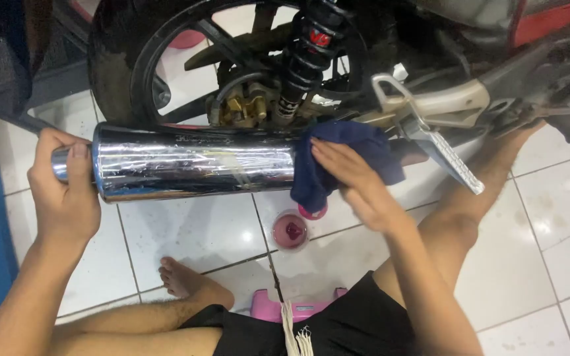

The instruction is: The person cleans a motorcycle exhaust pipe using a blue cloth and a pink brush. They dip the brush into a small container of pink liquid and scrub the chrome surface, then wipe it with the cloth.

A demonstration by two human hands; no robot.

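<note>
Gripping narrow end of long shiny chrome exhaust pipe (pixel 192 165), left hand (pixel 64 191) has fingers clenched round tip. Pipe lies level beside black rear motorcycle wheel (pixel 140 59), above white tiled floor (pixel 186 231). Small round pink tin (pixel 289 231) open on floor below pipe. Right hand (pixel 351 178), fingers flat, presses dark blue cloth (pixel 344 158) against pipe's right end. Grey metal footrest (pixel 450 158) just right of cloth.

Chrome exhaust muffler (pixel 192 161), long polished cylinder lying horizontal beside the motorcycle's rear wheel above the white tile floor, narrow outlet end pointing left, smeared streaks mid-body; dark blue cloth (pixel 344 161), crumpled, draped over and pressed against the muffler's right end, one corner hanging below.
</note>
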